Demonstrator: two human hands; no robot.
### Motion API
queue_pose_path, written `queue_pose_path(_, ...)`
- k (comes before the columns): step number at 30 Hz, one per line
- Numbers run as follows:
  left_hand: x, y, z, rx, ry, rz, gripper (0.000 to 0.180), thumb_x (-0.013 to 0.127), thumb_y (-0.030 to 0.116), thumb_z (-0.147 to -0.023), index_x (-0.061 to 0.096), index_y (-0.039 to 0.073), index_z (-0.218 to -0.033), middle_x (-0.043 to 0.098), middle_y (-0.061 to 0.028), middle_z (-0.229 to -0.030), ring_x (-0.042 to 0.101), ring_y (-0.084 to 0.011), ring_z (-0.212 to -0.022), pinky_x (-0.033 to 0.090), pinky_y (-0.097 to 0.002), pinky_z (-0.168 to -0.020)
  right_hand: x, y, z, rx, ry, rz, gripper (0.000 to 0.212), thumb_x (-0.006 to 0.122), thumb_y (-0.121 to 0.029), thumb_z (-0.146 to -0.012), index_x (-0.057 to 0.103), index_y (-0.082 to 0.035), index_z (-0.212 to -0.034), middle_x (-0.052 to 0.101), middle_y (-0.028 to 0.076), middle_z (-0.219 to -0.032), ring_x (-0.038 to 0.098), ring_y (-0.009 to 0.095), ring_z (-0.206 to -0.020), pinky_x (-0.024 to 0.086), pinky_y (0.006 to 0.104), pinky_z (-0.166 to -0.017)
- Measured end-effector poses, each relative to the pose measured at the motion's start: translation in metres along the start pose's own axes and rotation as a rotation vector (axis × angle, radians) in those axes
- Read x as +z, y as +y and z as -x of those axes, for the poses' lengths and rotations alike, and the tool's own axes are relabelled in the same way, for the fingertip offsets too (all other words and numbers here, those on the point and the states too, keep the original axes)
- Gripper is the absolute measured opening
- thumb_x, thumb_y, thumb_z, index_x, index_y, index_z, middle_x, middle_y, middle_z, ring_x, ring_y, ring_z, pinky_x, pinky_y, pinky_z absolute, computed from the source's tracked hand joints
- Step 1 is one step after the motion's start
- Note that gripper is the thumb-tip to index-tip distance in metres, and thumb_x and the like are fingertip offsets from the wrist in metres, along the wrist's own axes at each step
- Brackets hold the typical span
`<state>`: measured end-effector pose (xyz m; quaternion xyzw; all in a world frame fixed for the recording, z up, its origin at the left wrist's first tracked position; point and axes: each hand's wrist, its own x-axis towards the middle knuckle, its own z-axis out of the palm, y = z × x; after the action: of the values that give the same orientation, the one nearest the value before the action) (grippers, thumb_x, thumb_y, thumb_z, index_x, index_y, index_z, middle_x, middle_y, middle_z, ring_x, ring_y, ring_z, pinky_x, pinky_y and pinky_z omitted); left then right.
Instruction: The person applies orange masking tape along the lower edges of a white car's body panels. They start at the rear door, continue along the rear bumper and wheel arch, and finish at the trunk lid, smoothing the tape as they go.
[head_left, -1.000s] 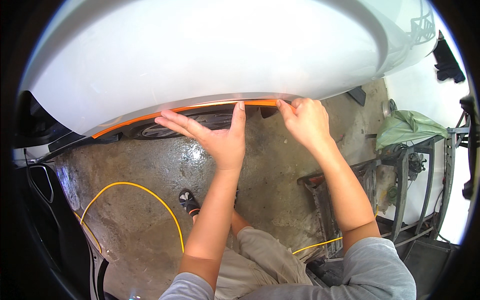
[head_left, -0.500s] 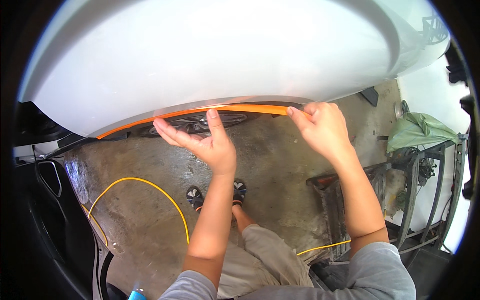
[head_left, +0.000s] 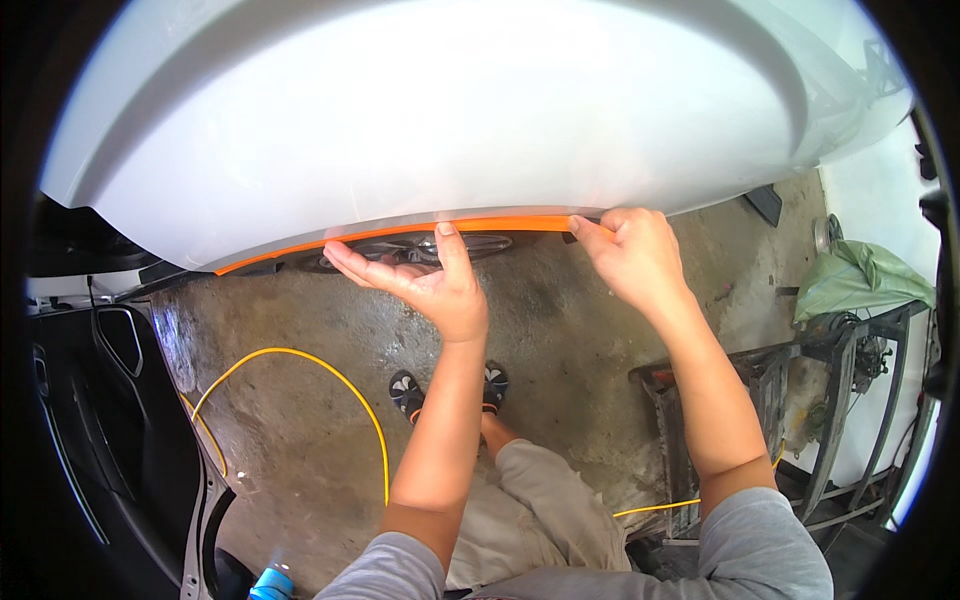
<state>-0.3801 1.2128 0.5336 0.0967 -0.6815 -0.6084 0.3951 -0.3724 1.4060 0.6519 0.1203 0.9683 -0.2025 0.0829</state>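
Observation:
A strip of orange tape [head_left: 510, 224] runs along the lower edge of a glossy white car body panel [head_left: 440, 110]. My right hand [head_left: 635, 255] pinches the tape's right end between thumb and fingers, close against the panel edge. Palm up, my left hand [head_left: 430, 290] has its fingers stretched out under the edge. Its thumb points up and touches the tape, while the fingertips reach the strip farther left. Part of a dark wheel [head_left: 478, 243] shows below the edge, behind my left hand.
A yellow hose [head_left: 300, 352] loops over the stained concrete floor [head_left: 560, 350]. On the left stands a black car door panel [head_left: 120, 420]. At right are a metal rack [head_left: 835, 400] and a green cloth [head_left: 860, 280]. A blue cylindrical object [head_left: 271, 584] sits at the lower left.
The whole view has shifted slightly. My right hand has come a little closer to my left, and the tape between them lies nearer the panel edge. My left thumb stays on the tape.

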Motion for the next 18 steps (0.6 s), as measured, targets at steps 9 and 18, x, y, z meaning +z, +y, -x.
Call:
queue_pose_path(9,0.002,-0.003,0.009,0.101,-0.076,-0.109,0.13,0.086,0.017,-0.089,-0.011,0.0,-0.173,-0.004,-0.0279,-0.177,-0.007,-0.0448,-0.165,0.001,-0.0635,-0.131,0.011,0.002,0.004,0.0,0.041,-0.014,0.049,0.075,-0.041,-0.099,0.076,0.0,-0.072,0.069,0.021,-0.064,0.072,0.043,-0.068,0.057,0.0526,-0.071)
queue_pose_path(18,0.003,0.0,0.016,0.084,-0.1,-0.173,0.138,0.093,0.022,-0.085,-0.011,-0.001,-0.173,-0.006,-0.032,-0.177,-0.011,-0.0483,-0.165,-0.002,-0.0682,-0.129,0.018,-0.001,0.01,0.013,0.112,-0.051,0.048,0.075,-0.04,-0.1,0.076,-0.001,-0.072,0.07,0.022,-0.066,0.072,0.044,-0.067,0.058,0.0524,-0.071)
